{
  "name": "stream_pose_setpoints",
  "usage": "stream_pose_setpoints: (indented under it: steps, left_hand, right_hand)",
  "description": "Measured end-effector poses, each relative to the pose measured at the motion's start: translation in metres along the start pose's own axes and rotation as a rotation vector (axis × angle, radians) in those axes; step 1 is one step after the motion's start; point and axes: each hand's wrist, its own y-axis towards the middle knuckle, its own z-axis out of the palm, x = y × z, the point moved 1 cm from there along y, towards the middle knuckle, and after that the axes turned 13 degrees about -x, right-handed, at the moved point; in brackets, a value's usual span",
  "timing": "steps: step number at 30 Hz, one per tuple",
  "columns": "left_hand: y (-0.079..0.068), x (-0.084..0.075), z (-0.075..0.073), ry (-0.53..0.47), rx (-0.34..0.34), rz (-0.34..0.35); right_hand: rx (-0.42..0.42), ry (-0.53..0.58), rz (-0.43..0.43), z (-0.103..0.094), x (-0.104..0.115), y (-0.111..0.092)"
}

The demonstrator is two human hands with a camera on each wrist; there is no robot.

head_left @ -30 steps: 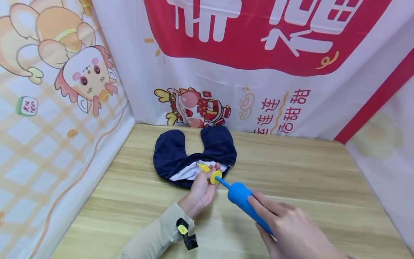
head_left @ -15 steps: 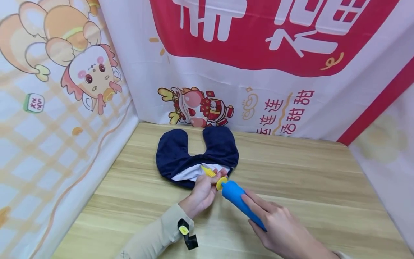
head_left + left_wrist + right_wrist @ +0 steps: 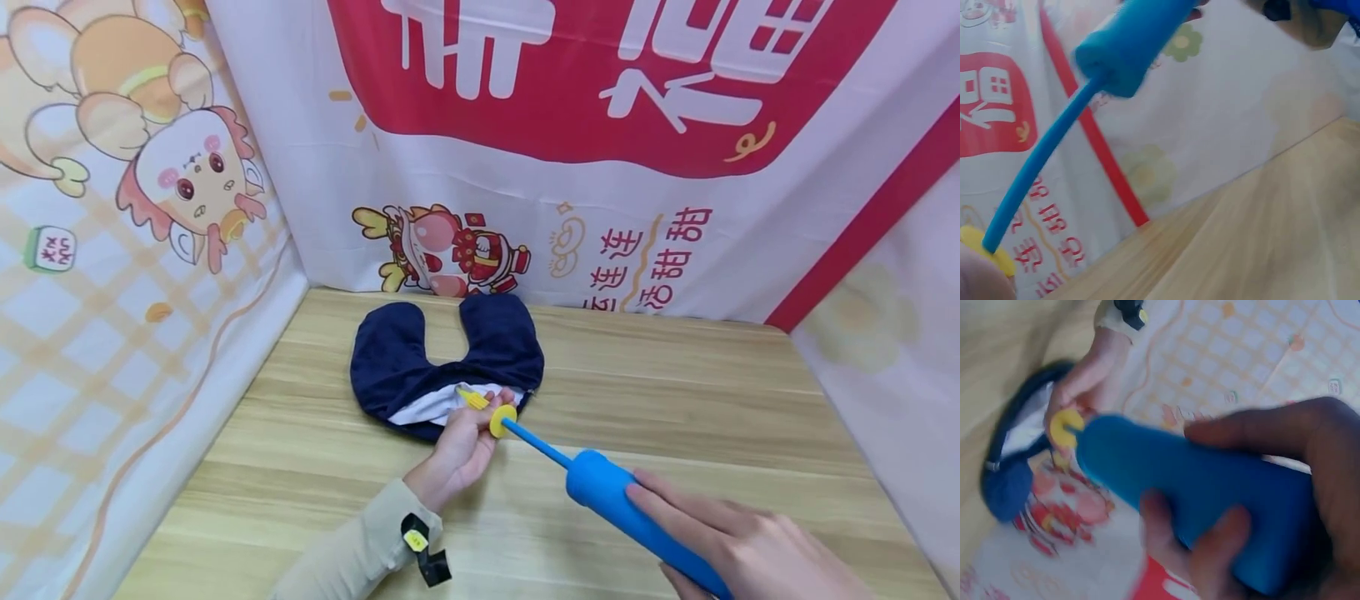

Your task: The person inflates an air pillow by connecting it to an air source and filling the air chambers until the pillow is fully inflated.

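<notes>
A blue balloon pump (image 3: 630, 508) with yellow end parts slants between the two hands. My right hand (image 3: 757, 542) grips its thick barrel; in the right wrist view the fingers (image 3: 1219, 550) curl round it. My left hand (image 3: 461, 446) holds the yellow end, just behind the yellow disc (image 3: 502, 421), with a ribbed yellow piece (image 3: 472, 398) showing past the fingers. A long stretch of thin blue rod (image 3: 536, 443) joins disc and barrel. The left hand lies over the opened side of a navy U-shaped neck pillow (image 3: 390, 358), where white lining (image 3: 427, 407) shows.
The pillow lies on a wood-grain table (image 3: 660, 375) near its back edge. Printed cloth walls (image 3: 315, 200) rise behind and on both sides. A black strap with a yellow tag (image 3: 415, 540) is on the left sleeve.
The right hand first pushed the barrel up to the yellow disc, then drew it back down and right, exposing more rod. The left hand keeps its hold over the pillow.
</notes>
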Motion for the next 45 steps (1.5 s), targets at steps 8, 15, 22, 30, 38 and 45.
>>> stream_pose_setpoints:
  steps: [8, 15, 22, 30, 38, 45]
  left_hand:
    - [-0.01, 0.009, 0.001, -0.025, -0.08, 0.031]
    - [-0.015, 0.008, 0.0, 0.05, -0.073, 0.039]
    - [0.002, 0.003, 0.004, 0.046, -0.021, 0.017]
    - [0.01, -0.01, 0.0, 0.013, -0.025, 0.023]
    - [0.009, -0.01, 0.006, -0.066, -0.101, 0.045]
    - [0.001, -0.004, 0.007, -0.043, -0.169, 0.063]
  right_hand:
    - [-0.174, 0.056, -0.155, 0.027, 0.036, 0.05]
    - [-0.312, 0.1, -0.207, 0.058, 0.04, 0.075]
    - [-0.237, 0.151, -0.152, 0.053, 0.019, 0.049]
    - [0.061, 0.084, -0.014, 0.02, -0.002, 0.011]
    - [-0.159, 0.049, -0.113, 0.006, 0.007, 0.033]
    - [-0.365, 0.085, -0.173, 0.046, 0.031, 0.07]
